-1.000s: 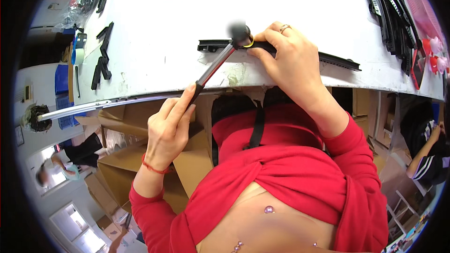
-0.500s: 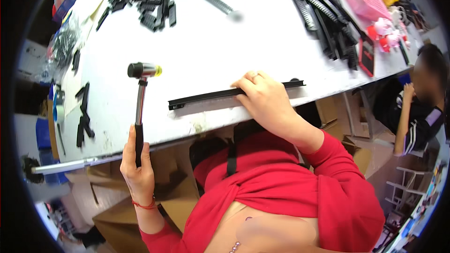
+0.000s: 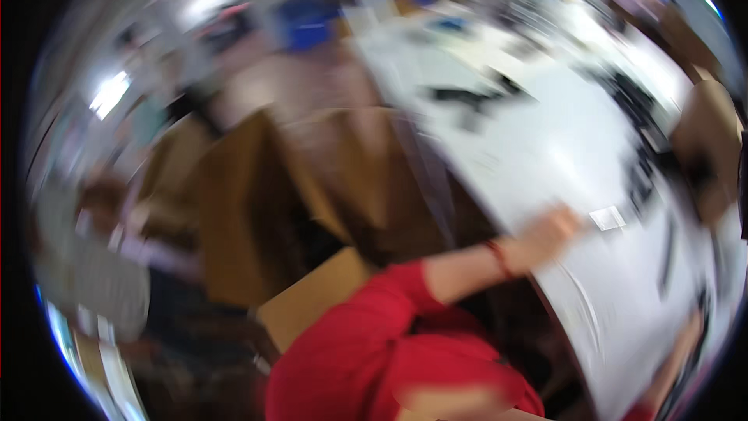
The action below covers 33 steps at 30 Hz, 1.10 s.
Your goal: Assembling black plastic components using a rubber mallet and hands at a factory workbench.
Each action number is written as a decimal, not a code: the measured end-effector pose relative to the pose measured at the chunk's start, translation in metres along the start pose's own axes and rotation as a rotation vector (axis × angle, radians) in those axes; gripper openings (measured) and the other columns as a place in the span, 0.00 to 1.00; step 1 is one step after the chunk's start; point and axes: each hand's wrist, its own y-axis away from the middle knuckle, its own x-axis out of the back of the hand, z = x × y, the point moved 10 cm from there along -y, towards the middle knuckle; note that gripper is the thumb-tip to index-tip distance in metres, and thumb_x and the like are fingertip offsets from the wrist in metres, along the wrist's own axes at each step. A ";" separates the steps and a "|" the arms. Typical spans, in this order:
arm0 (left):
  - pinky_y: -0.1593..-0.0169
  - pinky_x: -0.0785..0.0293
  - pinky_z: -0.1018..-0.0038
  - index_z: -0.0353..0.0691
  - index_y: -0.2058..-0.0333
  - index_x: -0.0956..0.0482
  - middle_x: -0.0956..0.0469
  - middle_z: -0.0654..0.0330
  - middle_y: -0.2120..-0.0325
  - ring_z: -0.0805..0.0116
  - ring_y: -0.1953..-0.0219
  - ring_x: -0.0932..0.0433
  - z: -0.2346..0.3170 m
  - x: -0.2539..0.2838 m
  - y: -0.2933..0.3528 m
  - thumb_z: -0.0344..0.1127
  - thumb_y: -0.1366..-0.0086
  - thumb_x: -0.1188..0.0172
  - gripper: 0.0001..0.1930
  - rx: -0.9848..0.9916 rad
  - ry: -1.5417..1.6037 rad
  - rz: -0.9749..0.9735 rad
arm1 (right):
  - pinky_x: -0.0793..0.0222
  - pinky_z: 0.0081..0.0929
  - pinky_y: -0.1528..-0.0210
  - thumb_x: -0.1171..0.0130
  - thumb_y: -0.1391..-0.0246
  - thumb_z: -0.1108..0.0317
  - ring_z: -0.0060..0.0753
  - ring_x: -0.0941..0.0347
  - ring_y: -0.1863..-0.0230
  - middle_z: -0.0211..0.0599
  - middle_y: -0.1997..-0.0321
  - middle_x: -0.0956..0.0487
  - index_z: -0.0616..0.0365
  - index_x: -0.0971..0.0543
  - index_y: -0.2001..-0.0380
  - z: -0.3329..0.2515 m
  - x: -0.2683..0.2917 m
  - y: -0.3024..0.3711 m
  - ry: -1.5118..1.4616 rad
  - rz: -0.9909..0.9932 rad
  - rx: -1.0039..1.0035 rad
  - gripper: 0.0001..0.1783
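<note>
The whole head view is smeared by motion. My left hand [image 3: 555,232], with a red cord bracelet [image 3: 499,258] at the wrist, is over the near edge of the white table [image 3: 545,148]. Its fingers are too blurred to read, and no hammer can be made out in it. Beside its fingertips is a small pale rectangle [image 3: 608,218]. At the far right rim my right hand [image 3: 689,335] shows only as a blur, close to a long dark strip [image 3: 703,320]. Another thin dark strip [image 3: 668,257] lies on the table between the hands.
Black pieces [image 3: 475,97] lie farther along the table, with a dark heap [image 3: 635,109] at its far side. Open brown cardboard boxes [image 3: 249,203] stand on the floor to my left. Blue bins [image 3: 308,19] are beyond them.
The view has swung sharply left, bringing the boxes and the room into sight. The hammer in my left hand and the black rail under my right can no longer be made out.
</note>
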 end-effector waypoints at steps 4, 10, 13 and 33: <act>0.54 0.32 0.62 0.38 0.47 0.24 0.31 0.50 0.66 0.55 0.60 0.29 -0.003 0.007 0.001 0.29 0.38 0.45 0.19 0.172 0.272 -0.110 | 0.39 0.35 0.33 0.56 0.32 0.59 0.40 0.32 0.36 0.45 0.36 0.28 0.58 0.30 0.38 -0.230 -0.150 -0.121 -0.462 0.033 0.222 0.24; 0.52 0.31 0.64 0.34 0.56 0.19 0.31 0.48 0.62 0.52 0.58 0.28 -0.050 -0.002 -0.005 0.35 0.40 0.41 0.15 0.355 0.653 -0.232 | 0.38 0.35 0.33 0.54 0.33 0.60 0.41 0.31 0.37 0.45 0.36 0.28 0.59 0.29 0.38 -0.312 -0.193 -0.146 -0.735 -0.068 0.293 0.24; 0.51 0.32 0.65 0.31 0.56 0.19 0.31 0.49 0.62 0.52 0.58 0.28 -0.053 -0.008 -0.009 0.34 0.42 0.39 0.17 0.309 0.658 -0.132 | 0.38 0.35 0.34 0.53 0.33 0.61 0.42 0.31 0.37 0.45 0.36 0.28 0.59 0.29 0.38 -0.349 -0.170 -0.152 -0.847 -0.121 0.307 0.24; 0.36 0.36 0.62 0.30 0.44 0.27 0.25 0.50 0.47 0.55 0.43 0.29 -0.088 0.003 0.046 0.35 0.33 0.48 0.21 0.584 0.902 -0.006 | 0.25 0.34 0.56 0.35 0.45 0.67 0.40 0.21 0.54 0.45 0.47 0.22 0.62 0.25 0.44 -0.192 0.239 0.149 -0.064 -0.315 -0.231 0.25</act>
